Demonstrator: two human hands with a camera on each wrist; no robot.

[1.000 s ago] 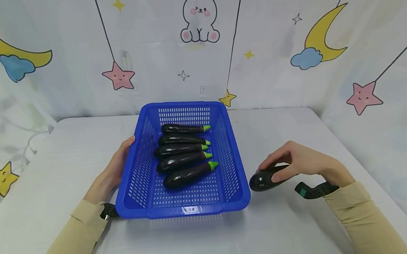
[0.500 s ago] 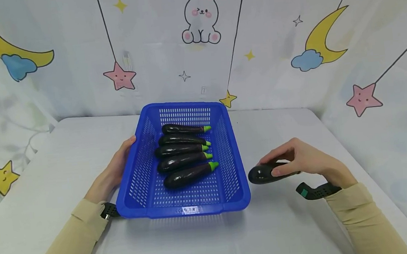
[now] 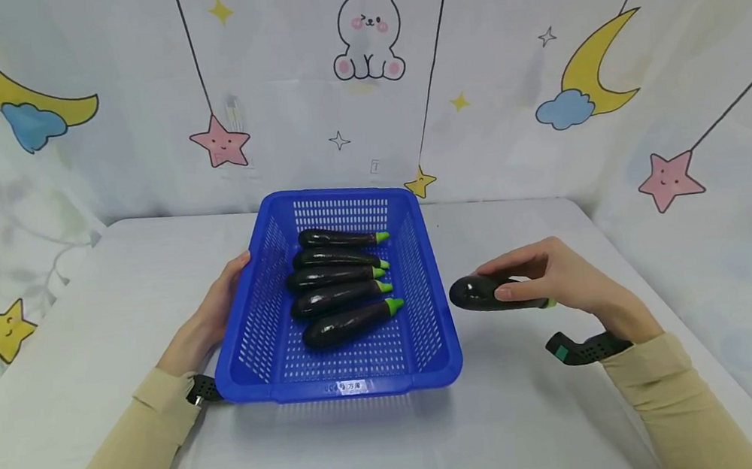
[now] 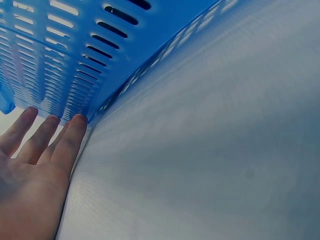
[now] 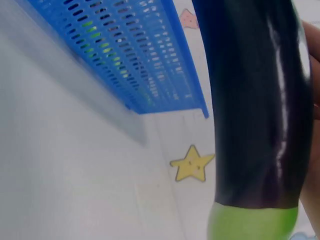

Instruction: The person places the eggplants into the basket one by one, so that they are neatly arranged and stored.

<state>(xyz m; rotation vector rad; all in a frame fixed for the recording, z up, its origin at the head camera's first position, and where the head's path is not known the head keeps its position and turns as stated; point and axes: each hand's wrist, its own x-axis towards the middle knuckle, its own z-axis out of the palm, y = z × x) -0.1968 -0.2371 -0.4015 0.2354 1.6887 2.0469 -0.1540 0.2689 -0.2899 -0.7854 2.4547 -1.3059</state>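
Observation:
My right hand [image 3: 574,279] grips a dark, glossy eggplant [image 3: 480,294] with a green stem end, thumb on the near side and fingers over the far side. The eggplant is held just outside the right wall of a blue plastic basket [image 3: 340,387]. Close up in the right wrist view, the eggplant [image 5: 257,110] covers most of the fingers. Inside the basket, several eggplants [image 3: 351,324] lie side by side, green ends to the right. My left hand [image 3: 210,311] rests along the basket's left side; in the left wrist view its fingers [image 4: 70,142] are nearly straight at the slotted wall.
A white-covered table [image 3: 397,451] bears the basket. Behind it hangs a white curtain [image 3: 285,69] printed with moons, stars and a rabbit. Dark straps [image 3: 584,350] circle both wrists.
My right hand has raised the eggplant off the table, and the eggplant now shows higher in view, its green end in sight. The left hand and basket have stayed put.

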